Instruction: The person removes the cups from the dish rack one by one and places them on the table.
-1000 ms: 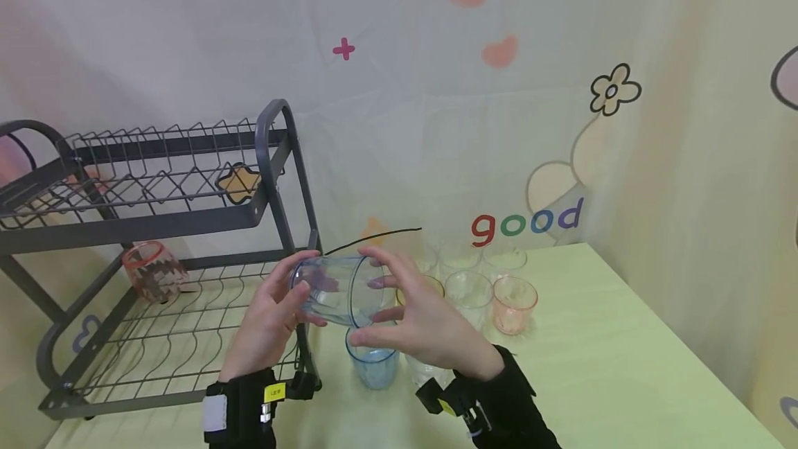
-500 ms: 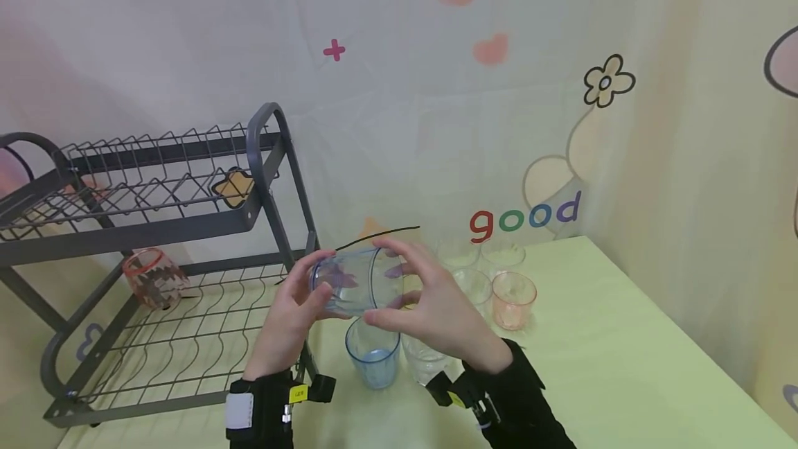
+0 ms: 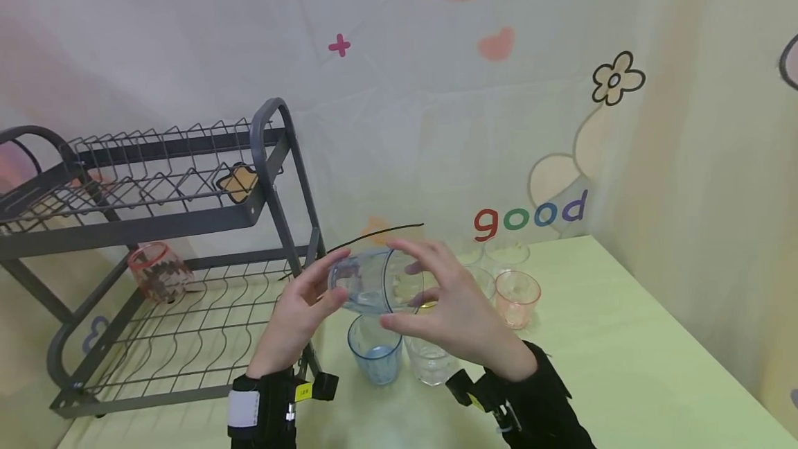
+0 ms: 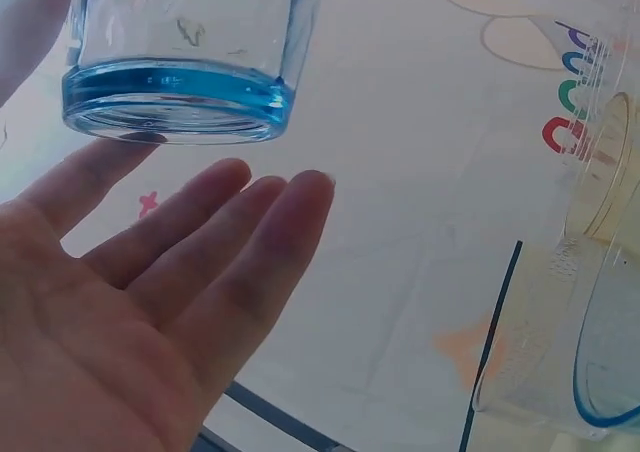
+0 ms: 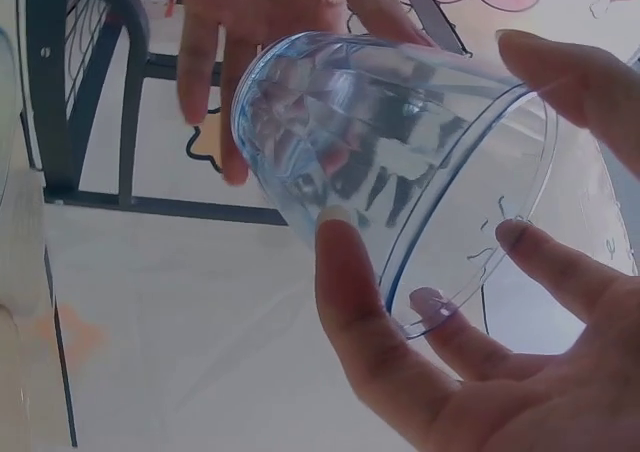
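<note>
- Blue-tinted clear cup [image 3: 374, 281] lay on its side in the air between both hands, above the bench [image 3: 623, 366].
- Right hand [image 3: 458, 314] grasped it at the rim, thumb and fingers curled round its wall.
- Left hand [image 3: 299, 314] lay flat with straight fingers beside the cup's base, seemingly not quite touching.
- Just below the hands stood a blue cup [image 3: 374, 348] and a clear cup [image 3: 430, 360]; a grey wire rack [image 3: 156, 227] stood beyond the left hand.

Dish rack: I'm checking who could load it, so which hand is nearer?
Left. The left hand is at the dish rack's right end; the right hand is farther right, above the cups.
</note>
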The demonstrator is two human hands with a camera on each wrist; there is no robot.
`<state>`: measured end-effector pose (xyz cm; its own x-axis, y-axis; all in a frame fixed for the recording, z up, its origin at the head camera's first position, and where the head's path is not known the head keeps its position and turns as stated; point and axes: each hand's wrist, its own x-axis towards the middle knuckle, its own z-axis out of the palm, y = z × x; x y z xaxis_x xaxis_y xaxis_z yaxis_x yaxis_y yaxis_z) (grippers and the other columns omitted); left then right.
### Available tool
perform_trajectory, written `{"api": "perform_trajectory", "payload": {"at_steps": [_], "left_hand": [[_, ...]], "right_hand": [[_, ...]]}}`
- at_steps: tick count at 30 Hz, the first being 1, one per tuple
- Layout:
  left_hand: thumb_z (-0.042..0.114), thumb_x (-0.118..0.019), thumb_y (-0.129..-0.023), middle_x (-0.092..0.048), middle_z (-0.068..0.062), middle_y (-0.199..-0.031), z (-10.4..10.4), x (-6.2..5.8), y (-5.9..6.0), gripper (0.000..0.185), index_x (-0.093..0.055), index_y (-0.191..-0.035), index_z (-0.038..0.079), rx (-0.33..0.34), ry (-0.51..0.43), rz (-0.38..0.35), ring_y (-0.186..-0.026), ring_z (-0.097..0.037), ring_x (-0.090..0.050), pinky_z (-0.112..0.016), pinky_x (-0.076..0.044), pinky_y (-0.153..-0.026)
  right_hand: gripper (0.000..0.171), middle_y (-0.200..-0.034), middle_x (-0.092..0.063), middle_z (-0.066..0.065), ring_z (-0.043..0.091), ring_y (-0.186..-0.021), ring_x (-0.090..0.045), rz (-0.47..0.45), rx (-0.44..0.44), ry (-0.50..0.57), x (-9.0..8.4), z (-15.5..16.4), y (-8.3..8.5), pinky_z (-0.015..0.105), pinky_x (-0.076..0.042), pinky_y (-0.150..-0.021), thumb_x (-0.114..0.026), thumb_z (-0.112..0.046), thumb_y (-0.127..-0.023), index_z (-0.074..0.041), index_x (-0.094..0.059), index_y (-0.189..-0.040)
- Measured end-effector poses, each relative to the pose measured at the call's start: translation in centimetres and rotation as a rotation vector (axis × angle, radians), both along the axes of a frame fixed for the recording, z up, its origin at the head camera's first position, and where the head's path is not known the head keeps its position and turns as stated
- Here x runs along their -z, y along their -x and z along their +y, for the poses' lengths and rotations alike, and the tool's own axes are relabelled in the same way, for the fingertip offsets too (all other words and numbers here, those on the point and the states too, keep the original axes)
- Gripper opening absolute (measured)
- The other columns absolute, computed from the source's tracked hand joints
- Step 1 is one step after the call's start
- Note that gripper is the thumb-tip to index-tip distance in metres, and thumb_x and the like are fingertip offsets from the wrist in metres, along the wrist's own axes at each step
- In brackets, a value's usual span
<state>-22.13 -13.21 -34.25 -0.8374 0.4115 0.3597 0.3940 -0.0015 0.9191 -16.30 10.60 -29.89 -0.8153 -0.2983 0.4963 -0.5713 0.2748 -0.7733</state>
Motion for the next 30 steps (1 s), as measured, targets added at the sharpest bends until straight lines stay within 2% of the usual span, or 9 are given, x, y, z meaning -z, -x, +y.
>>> {"api": "perform_trajectory", "payload": {"at_steps": [5,8,11,17,22,26,28,30], "left_hand": [[0.020,-0.063,-0.097,-0.039,-0.003,-0.151,0.7,-0.4,-0.3,0.053,-0.044,-0.147,0.021,-0.035,0.089,0.058,-0.136,-0.026,-0.041,-0.047,-0.045,-0.100],[0.025,-0.063,-0.098,-0.043,-0.004,-0.148,0.7,-0.4,-0.3,0.049,-0.047,-0.144,0.022,-0.096,0.135,0.077,-0.132,-0.025,-0.046,-0.045,-0.047,-0.098],[0.029,-0.063,-0.097,-0.049,-0.006,-0.143,0.3,-0.4,-0.2,0.047,-0.049,-0.142,0.020,-0.147,0.152,0.055,-0.125,-0.024,-0.054,-0.039,-0.050,-0.095],[0.026,-0.060,-0.099,-0.055,-0.009,-0.136,-0.8,-0.6,-0.5,0.043,-0.051,-0.139,0.015,-0.150,0.175,0.054,-0.118,-0.023,-0.058,-0.032,-0.053,-0.089],[0.027,-0.056,-0.101,-0.056,-0.007,-0.134,-1.7,-0.6,-0.6,0.039,-0.053,-0.137,0.011,-0.126,0.200,0.088,-0.118,-0.023,-0.057,-0.032,-0.055,-0.086],[0.033,-0.056,-0.101,-0.059,-0.005,-0.129,-2.2,-0.7,-0.6,0.040,-0.054,-0.135,0.012,-0.168,0.269,0.089,-0.108,-0.021,-0.062,-0.033,-0.055,-0.086],[0.037,-0.056,-0.100,-0.062,-0.004,-0.124,-2.4,-0.8,-0.6,0.041,-0.056,-0.133,0.014,-0.200,0.326,0.091,-0.103,-0.019,-0.063,-0.039,-0.054,-0.089],[0.039,-0.056,-0.100,-0.063,-0.002,-0.121,-2.7,-1.0,-0.6,0.040,-0.057,-0.132,0.015,-0.217,0.382,0.098,-0.102,-0.017,-0.062,-0.045,-0.051,-0.092]], "right_hand": [[0.083,-0.133,-0.044,-0.003,0.020,-0.110,-0.049,0.024,0.009,-0.065,-0.4,1.7,0.0,0.032,-0.058,-0.075,-0.087,-0.014,-0.074,-0.031,-0.046,-0.143],[0.082,-0.134,-0.045,-0.003,0.020,-0.110,-0.051,0.041,0.030,-0.111,-0.7,3.2,0.1,0.031,-0.058,-0.074,-0.088,-0.016,-0.074,-0.028,-0.046,-0.144],[0.082,-0.134,-0.046,-0.003,0.020,-0.110,-0.051,0.044,0.069,-0.155,-1.0,5.1,-0.1,0.030,-0.058,-0.074,-0.087,-0.016,-0.074,-0.026,-0.046,-0.144],[0.081,-0.127,-0.046,0.003,0.022,-0.108,-0.054,0.040,0.142,-0.277,-1.4,8.9,-0.7,0.029,-0.058,-0.072,-0.086,-0.023,-0.077,-0.023,-0.044,-0.146],[0.083,-0.132,-0.044,0.005,0.023,-0.108,-0.053,0.071,0.178,-0.397,-1.1,10.8,-0.5,0.027,-0.057,-0.070,-0.086,-0.020,-0.075,-0.021,-0.045,-0.146],[0.082,-0.129,-0.044,0.003,0.025,-0.108,-0.052,0.046,0.189,-0.441,-0.6,11.8,-0.5,0.026,-0.057,-0.066,-0.086,-0.017,-0.073,-0.024,-0.047,-0.145],[0.081,-0.131,-0.043,0.002,0.025,-0.108,-0.051,0.036,0.191,-0.464,-0.4,12.1,-0.6,0.026,-0.056,-0.065,-0.085,-0.017,-0.074,-0.023,-0.047,-0.144],[0.079,-0.131,-0.044,0.003,0.021,-0.099,-0.056,0.030,0.191,-0.493,-0.1,12.4,-0.6,0.025,-0.055,-0.064,-0.085,-0.019,-0.075,-0.021,-0.047,-0.144]]}}
